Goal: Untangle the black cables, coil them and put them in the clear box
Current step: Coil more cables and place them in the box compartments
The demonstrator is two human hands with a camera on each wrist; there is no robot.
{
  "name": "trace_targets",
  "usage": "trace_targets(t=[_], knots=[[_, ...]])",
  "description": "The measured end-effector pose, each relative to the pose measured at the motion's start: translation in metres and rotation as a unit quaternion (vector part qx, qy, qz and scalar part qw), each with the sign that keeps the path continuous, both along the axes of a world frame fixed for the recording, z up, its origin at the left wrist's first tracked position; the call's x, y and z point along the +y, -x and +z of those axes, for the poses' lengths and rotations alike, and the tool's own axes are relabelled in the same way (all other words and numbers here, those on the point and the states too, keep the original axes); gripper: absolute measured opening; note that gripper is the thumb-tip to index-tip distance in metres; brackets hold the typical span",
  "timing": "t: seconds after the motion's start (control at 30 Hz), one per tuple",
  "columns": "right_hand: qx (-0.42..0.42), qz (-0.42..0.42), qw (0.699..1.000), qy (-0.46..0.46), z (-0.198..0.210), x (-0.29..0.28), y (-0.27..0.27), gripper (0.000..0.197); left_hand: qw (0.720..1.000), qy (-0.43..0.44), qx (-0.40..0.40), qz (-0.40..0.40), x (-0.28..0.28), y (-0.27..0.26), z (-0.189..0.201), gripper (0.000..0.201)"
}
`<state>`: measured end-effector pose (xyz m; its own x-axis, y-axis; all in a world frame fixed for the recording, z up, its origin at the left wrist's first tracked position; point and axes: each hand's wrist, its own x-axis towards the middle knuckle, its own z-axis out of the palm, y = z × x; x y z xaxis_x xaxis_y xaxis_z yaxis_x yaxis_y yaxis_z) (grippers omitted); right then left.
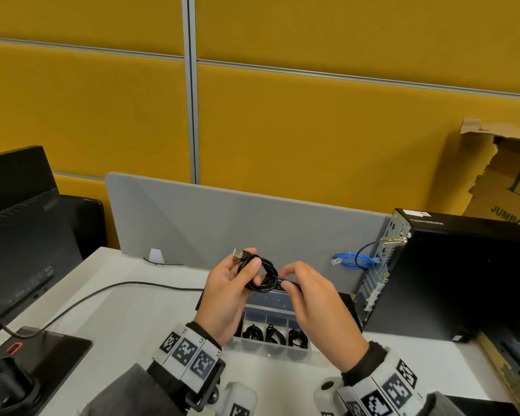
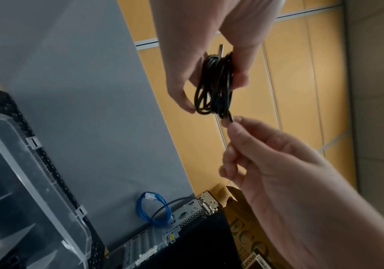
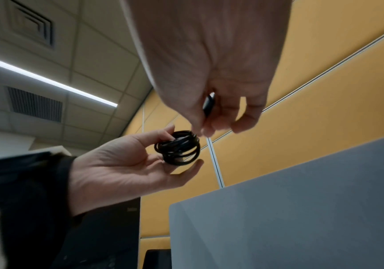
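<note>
The left hand (image 1: 228,291) grips a coiled black USB cable (image 1: 261,276) above the clear box (image 1: 270,340) on the worktop (image 1: 132,319), thumb and fingers curled round the loops, its plug sticking up. The right hand (image 1: 315,298) pinches the cable's free end beside the coil. If that end slips before it is tucked, the springy loops could unwind, and they might snag a divider on the way into the box.

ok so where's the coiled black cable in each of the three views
Head: black cable coil at centre, between the left hand and right hand, above the clear box.
Left wrist: upper middle.
Right wrist: centre, slightly left.
Shared landmark: the grey divider panel, seen in all three.
</note>
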<state>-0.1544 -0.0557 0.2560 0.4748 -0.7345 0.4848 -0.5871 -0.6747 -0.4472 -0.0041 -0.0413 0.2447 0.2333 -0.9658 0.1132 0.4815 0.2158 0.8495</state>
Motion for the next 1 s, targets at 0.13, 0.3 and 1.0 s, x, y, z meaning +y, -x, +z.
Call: trace_targets(t=[0.13,0.3,1.0], knots=[[0.192,-0.01,0.981,0.015,0.012,0.007,-0.004,0.023,0.982,0.031,-0.182,0.047,-0.002,0.003,-0.002,0.016],[0.082,0.031,0.979,-0.184,0.012,0.007,-0.009,0.018,0.949,0.065,-0.306,0.044,-0.001,0.002,-0.007,0.013],[-0.076,0.069,0.959,-0.264,0.007,-0.004,-0.012,0.024,0.921,0.038,-0.387,0.033,0.0,-0.009,-0.009,0.012]])
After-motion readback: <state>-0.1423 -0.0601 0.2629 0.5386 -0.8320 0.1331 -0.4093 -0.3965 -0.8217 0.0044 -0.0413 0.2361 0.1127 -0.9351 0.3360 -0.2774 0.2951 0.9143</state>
